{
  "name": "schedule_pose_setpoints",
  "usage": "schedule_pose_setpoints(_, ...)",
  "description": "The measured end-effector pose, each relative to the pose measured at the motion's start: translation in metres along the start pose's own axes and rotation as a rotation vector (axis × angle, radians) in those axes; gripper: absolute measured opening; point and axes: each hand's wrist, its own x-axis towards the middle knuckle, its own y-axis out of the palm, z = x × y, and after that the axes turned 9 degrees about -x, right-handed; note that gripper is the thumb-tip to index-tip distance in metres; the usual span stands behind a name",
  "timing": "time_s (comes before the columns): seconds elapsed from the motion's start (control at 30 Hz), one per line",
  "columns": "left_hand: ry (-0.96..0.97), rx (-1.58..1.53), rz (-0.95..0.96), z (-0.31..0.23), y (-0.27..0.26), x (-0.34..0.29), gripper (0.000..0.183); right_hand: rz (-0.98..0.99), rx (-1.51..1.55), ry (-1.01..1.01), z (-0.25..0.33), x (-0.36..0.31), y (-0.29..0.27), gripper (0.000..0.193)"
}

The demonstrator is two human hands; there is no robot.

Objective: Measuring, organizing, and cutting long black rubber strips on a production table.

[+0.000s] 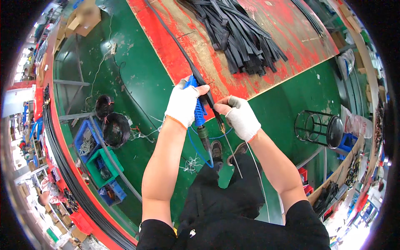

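My left hand (183,102), in a white glove, is closed around a blue ribbed-handled tool that looks like an air blow gun (200,113). A thin blue hose (200,152) loops below it. Its thumb lies over a long black sleeve (182,46), which runs down from the far red table past both hands. With bent fingers and thumb, my gloved right hand (239,114) grips this sleeve near its lower end. A brass-coloured fitting (223,128) shows at that end, and a thin metal rod (233,154) hangs from it. The blow gun's tip is hidden.
A red, worn table (266,83) carries a heap of flat black strips (246,41). Blue and green bins (102,166) stand left, beside black coils (116,130). On the right is a black stool (333,131). Black tubes (62,150) line a red bench at left.
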Motion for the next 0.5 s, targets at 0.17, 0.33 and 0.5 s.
schedule_pose_setpoints(0.17, -0.04, 0.007, 0.002, 0.005, 0.001, 0.005, 0.036, -0.008, -0.086, -0.075, -0.012, 0.009, -0.006, 0.021)
schedule_pose_setpoints(0.33, -0.011, -0.169, 0.03, 0.003, 0.002, 0.014, 0.033, 0.077, 0.121, -0.029, -0.017, 0.013, -0.006, 0.027)
schedule_pose_setpoints(0.5, -0.026, -0.092, 0.039, -0.012, -0.006, 0.019, 0.038, 0.081, 0.325, -0.063, -0.018, 0.011, -0.009, 0.038)
